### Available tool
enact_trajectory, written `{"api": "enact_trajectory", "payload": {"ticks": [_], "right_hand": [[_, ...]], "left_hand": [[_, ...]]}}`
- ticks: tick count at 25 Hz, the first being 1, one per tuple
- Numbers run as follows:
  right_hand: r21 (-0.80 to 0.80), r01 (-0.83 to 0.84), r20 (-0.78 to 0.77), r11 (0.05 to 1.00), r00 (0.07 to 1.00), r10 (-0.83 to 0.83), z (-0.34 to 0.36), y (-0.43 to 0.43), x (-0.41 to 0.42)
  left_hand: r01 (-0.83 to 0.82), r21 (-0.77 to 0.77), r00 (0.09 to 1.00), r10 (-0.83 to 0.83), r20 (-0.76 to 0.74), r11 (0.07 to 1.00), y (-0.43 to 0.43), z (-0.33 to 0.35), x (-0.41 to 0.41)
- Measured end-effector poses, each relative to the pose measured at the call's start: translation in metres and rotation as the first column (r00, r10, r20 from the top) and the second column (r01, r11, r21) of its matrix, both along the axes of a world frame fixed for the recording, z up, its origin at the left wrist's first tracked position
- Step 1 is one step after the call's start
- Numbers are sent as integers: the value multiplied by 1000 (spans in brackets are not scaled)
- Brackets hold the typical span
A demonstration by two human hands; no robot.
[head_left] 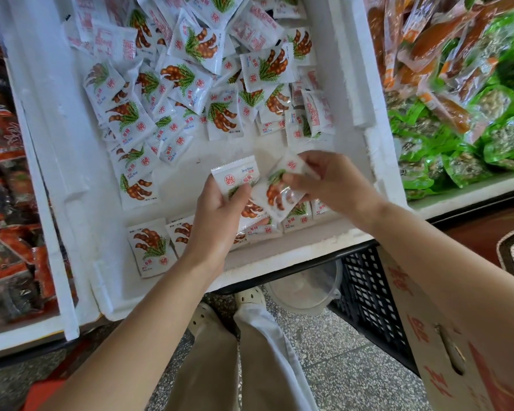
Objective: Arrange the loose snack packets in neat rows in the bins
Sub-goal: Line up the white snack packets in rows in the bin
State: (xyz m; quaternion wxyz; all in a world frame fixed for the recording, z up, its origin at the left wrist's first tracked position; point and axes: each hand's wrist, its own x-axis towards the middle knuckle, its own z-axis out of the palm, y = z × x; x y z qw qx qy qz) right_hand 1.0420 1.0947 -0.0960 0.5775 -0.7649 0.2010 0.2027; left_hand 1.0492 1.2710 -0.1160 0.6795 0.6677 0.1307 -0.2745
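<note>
- My left hand (pixel 217 209) is curled round a white snack packet (pixel 235 176), thumb across its front, holding it upright over the near part of the white foam bin (pixel 294 252). I cannot tell whether more packets sit behind it.
- My right hand (pixel 330 180) pinches a second packet (pixel 278 192) between fingers and thumb; it is tilted, and its edge touches the one in my left hand.
- The loose packets (pixel 190 78) lie in a jumbled heap across the far half of the bin.
- A short near row (pixel 149 247) of packets lies flat against the near wall, partly hidden under my hands.
- The left bin (pixel 6 173) holds red and dark packs; the right bin (pixel 457 129) holds green and orange ones.
</note>
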Motion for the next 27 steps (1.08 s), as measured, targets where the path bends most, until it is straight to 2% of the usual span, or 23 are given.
{"api": "enact_trajectory", "payload": {"ticks": [2,4,5,7,9,14,17,19,21,23,24,27], "right_hand": [[-275,-11,98,961,994,39,2,-19,6],[-505,-138,88,852,974,210,-4,-29,11],[-548,-244,27,800,951,308,-9,-30,12],[-527,-451,-111,720,877,468,-20,-26,14],[-486,-559,-183,672,817,548,-30,-21,16],[-457,-583,-239,671,808,539,-49,-16,17],[-580,-468,-94,667,852,516,-48,-17,11],[-547,-290,130,785,897,422,-36,-11,6],[-365,-222,220,904,923,316,-17,-3,1],[-317,-273,182,908,923,340,-3,4,-3],[-325,-278,158,904,926,342,1,4,-4],[-282,-267,52,921,955,293,11,-7,-5]], "left_hand": [[-42,41,999,43,-7,998,3,0,4],[-68,72,997,70,-20,995,8,-1,8],[-62,77,998,64,-26,995,9,-1,9],[-22,88,999,25,-28,996,10,0,9],[19,103,1000,-17,-17,994,9,2,6],[87,103,996,-88,5,991,11,5,4],[154,152,985,-163,50,976,11,4,2],[194,190,974,-213,81,962,11,4,2],[269,238,948,-300,102,933,9,5,3],[329,267,919,-372,130,906,6,8,4],[309,270,923,-357,147,912,3,9,5],[103,192,976,-136,167,976,-2,15,8]]}}
